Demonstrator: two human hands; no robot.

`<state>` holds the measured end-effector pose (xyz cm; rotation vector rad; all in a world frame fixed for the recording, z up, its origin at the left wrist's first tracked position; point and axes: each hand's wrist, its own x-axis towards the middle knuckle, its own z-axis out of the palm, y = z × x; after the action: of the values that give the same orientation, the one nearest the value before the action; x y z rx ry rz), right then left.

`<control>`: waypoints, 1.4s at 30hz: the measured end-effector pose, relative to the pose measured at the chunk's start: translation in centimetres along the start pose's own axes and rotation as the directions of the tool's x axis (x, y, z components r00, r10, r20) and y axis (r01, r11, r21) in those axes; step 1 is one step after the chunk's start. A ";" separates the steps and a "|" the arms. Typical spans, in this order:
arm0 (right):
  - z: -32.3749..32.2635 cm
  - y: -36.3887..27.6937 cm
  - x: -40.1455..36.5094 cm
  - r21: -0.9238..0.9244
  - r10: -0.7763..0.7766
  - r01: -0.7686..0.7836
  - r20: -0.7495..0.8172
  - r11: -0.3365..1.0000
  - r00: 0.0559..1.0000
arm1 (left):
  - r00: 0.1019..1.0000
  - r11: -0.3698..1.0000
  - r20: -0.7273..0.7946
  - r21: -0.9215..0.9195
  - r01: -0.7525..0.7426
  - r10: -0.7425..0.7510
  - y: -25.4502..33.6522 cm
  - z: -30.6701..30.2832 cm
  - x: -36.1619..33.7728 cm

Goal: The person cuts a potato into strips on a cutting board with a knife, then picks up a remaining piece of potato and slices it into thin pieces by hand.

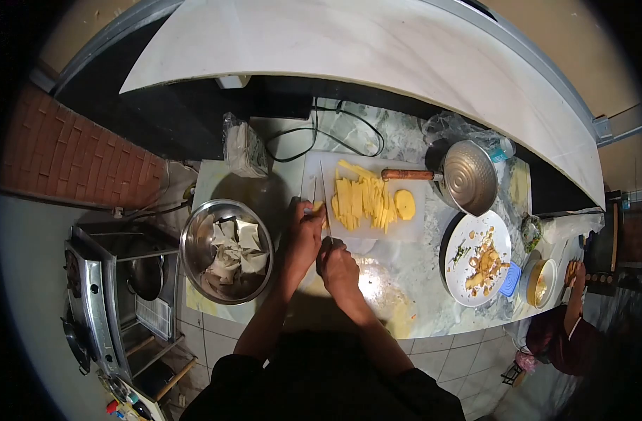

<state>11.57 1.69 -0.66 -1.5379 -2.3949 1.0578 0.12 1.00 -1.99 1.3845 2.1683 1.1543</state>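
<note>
My right hand (339, 269) grips the handle of a kitchen knife (325, 193), whose blade points away from me over the left part of a white cutting board (413, 230). Close against the blade, my left hand (305, 235) has its fingers closed on a small yellow potato piece (318, 206), mostly covered by the fingers. Cut potato strips (363, 200) lie in a pile right of the knife. Beyond them sits a rounded potato piece (404, 204) with a flat cut face.
Left of the board stands a steel bowl (189, 272) with white folded pieces. A saucepan (470, 179) extends its wooden handle over the board. Peelings lie on a white plate (460, 286). A black cable (293, 131) loops behind. Another person's arm (578, 298) is at far right.
</note>
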 end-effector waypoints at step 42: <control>-2.6 -1.1 -0.1 -0.005 -0.077 0.077 0.012 0.997 0.997 | 0.978 0.985 -0.119 -0.003 -0.171 0.169 0.7 -0.7 0.8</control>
<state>11.90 2.65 1.99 -1.4323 -2.4454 1.0481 -0.28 1.53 -0.85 1.5579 2.1505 1.3415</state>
